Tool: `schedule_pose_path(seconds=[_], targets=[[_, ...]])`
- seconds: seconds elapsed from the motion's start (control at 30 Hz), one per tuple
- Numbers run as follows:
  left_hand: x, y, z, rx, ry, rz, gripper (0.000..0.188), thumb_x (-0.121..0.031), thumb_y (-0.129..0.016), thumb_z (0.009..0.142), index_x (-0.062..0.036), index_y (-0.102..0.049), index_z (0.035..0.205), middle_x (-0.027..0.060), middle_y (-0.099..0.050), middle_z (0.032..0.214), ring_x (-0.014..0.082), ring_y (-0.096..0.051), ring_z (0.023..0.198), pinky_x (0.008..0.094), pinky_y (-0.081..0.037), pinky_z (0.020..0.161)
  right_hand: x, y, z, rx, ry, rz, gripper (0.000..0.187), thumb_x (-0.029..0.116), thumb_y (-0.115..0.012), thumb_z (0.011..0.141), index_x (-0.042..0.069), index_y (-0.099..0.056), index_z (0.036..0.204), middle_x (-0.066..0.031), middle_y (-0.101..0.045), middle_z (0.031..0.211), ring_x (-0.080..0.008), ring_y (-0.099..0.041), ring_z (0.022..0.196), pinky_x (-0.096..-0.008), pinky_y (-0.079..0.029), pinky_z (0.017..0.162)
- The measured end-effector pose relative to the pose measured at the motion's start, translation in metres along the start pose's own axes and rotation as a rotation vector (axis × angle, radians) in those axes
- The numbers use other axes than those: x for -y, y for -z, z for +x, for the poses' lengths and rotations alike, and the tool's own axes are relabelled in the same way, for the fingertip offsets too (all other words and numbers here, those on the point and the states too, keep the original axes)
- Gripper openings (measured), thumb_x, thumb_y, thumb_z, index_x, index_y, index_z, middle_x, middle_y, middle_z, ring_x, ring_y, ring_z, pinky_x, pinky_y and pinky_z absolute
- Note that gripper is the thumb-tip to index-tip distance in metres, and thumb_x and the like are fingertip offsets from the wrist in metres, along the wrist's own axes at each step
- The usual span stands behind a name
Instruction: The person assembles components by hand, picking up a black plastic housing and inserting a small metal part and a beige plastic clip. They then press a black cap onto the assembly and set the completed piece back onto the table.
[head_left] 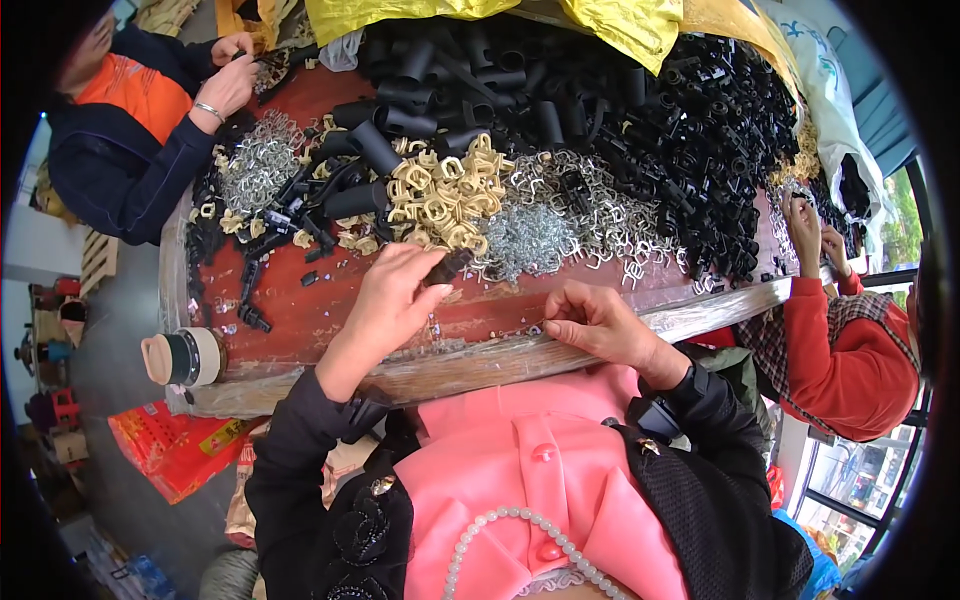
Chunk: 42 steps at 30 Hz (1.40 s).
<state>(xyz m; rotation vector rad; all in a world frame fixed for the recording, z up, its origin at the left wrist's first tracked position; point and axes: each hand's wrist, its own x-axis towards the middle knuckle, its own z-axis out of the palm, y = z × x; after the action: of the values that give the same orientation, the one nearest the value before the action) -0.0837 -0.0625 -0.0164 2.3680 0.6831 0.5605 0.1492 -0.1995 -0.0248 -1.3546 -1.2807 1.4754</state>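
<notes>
- Left hand (385, 300) pinches a short black plastic tube piece (449, 264), long axis slanting up-right, at the near edge of the beige clip heap (440, 195).
- Right hand (597, 325) rests curled nearby on the red table (300, 310); contents unclear.

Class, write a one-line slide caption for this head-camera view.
At a red table, the left hand grips a black plastic piece near beige clips and metal springs.

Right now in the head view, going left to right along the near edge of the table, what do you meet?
Tape roll → left hand pinching a small black part → right hand, fingertips pressed together at the table's plastic-wrapped edge → another person's red sleeve.
</notes>
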Motion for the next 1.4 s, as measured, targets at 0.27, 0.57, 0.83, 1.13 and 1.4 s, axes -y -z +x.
schedule_pose_path(seconds=[0.27,0.57,0.83,1.13,1.4], targets=[[-0.012,0.001,-0.002,-0.015,0.452,-1.538,0.028,-0.010,-0.056,0.080,0.0022,-0.053,0.105,0.0129,-0.058,0.099,0.0145,-0.056,0.090,0.0258,-0.045,0.076,0.023,-0.006,0.011,-0.021,0.099,-0.011,0.019,0.012,-0.058,0.081,0.002,-0.048,0.093,0.0030,-0.047,0.071,-0.0026,-0.041,0.064,-0.0172,-0.035,0.053],[-0.037,-0.014,-0.002,0.183,0.487,-1.670,0.028,-0.013,-0.057,0.080,0.0005,-0.053,0.104,0.0117,-0.058,0.099,0.0143,-0.056,0.090,0.0232,-0.045,0.074,0.040,-0.017,0.020,-0.169,0.684,-0.571,0.027,0.013,-0.060,0.078,0.002,-0.048,0.099,-0.0066,-0.053,0.072,-0.0155,-0.053,0.062,-0.0275,-0.042,0.053],[-0.031,-0.023,-0.005,0.148,0.525,-1.712,0.036,-0.012,-0.057,0.079,0.0027,-0.048,0.111,0.0142,-0.057,0.100,0.0178,-0.055,0.091,0.0260,-0.047,0.070,0.026,-0.004,0.010,-0.113,0.558,-0.436,0.015,0.016,-0.056,0.080,0.003,-0.051,0.086,-0.0076,-0.054,0.072,-0.0211,-0.056,0.062,-0.0277,-0.044,0.055],[-0.041,-0.034,-0.005,0.195,0.568,-1.541,0.032,-0.013,-0.059,0.079,-0.0010,-0.051,0.107,0.0064,-0.058,0.096,0.0123,-0.056,0.086,0.0236,-0.045,0.070,0.046,-0.009,0.008,-0.086,0.414,-0.182,0.015,0.016,-0.050,0.086,0.002,-0.050,0.081,-0.0012,-0.050,0.065,-0.0071,-0.049,0.060,-0.0205,-0.040,0.053],[-0.044,-0.038,-0.004,0.240,0.574,-1.497,0.028,-0.013,-0.059,0.079,-0.0010,-0.053,0.103,0.0048,-0.059,0.094,0.0117,-0.056,0.083,0.0233,-0.045,0.069,0.040,-0.017,0.011,-0.085,0.317,-0.106,0.018,0.018,-0.053,0.084,0.001,-0.048,0.078,-0.0007,-0.049,0.065,-0.0070,-0.046,0.058,-0.0215,-0.037,0.051]])
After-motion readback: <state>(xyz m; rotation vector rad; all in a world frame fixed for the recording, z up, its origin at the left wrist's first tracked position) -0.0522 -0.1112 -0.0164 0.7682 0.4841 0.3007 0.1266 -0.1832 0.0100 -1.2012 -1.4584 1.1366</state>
